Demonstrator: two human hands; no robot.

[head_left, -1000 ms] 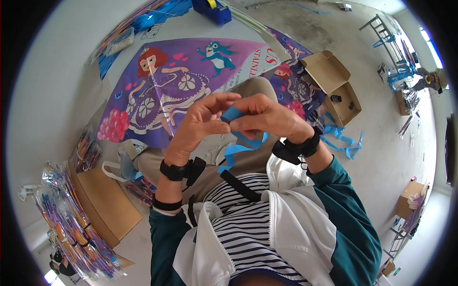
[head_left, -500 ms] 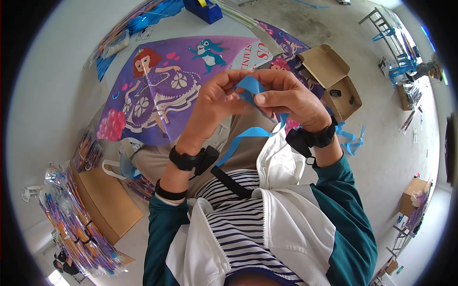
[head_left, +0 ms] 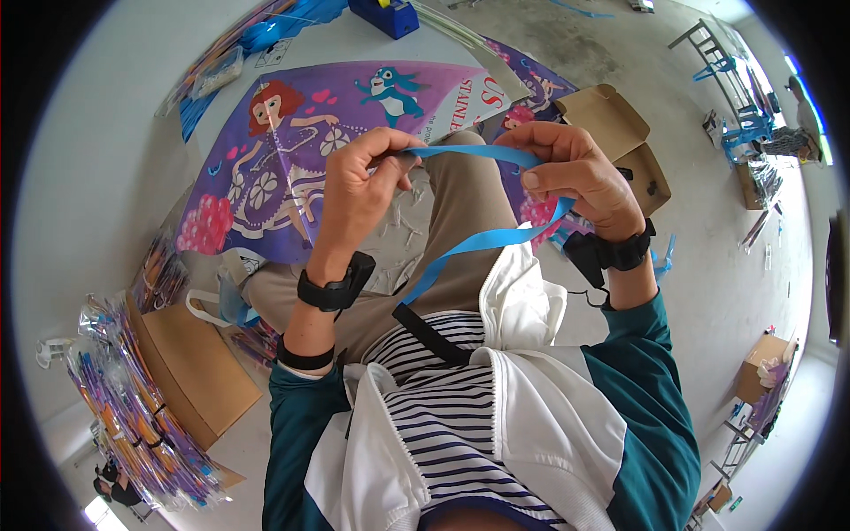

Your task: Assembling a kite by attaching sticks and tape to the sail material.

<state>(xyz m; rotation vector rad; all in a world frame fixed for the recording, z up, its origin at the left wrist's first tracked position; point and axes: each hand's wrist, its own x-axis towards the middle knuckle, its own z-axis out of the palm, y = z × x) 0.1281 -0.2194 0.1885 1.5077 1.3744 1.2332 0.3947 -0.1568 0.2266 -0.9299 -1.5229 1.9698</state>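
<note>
A flat blue ribbon [head_left: 478, 152] is stretched between my two hands, above my knee. My left hand [head_left: 361, 181] pinches its left end between thumb and fingers. My right hand [head_left: 580, 177] grips the ribbon farther along, with the thumb pressed against the curled fingers. From there the rest of the ribbon loops down and back over my thigh to a black strap [head_left: 429, 334] at my waist. Beyond my hands lies a purple kite [head_left: 310, 133] printed with a red-haired figure in a gown and a blue animal.
A blue tape dispenser [head_left: 385, 16] stands on the table [head_left: 443, 40] at the far side. An open cardboard box [head_left: 611, 119] sits to the right, holding small dark items. Bundles of plastic-wrapped kites [head_left: 146, 425] lean by cardboard [head_left: 195, 372] at left. One person [head_left: 801, 119] is at far right.
My hands have moved apart, left hand to the left and right hand to the right. The ribbon, bunched between my fingers before, is now drawn out in a span.
</note>
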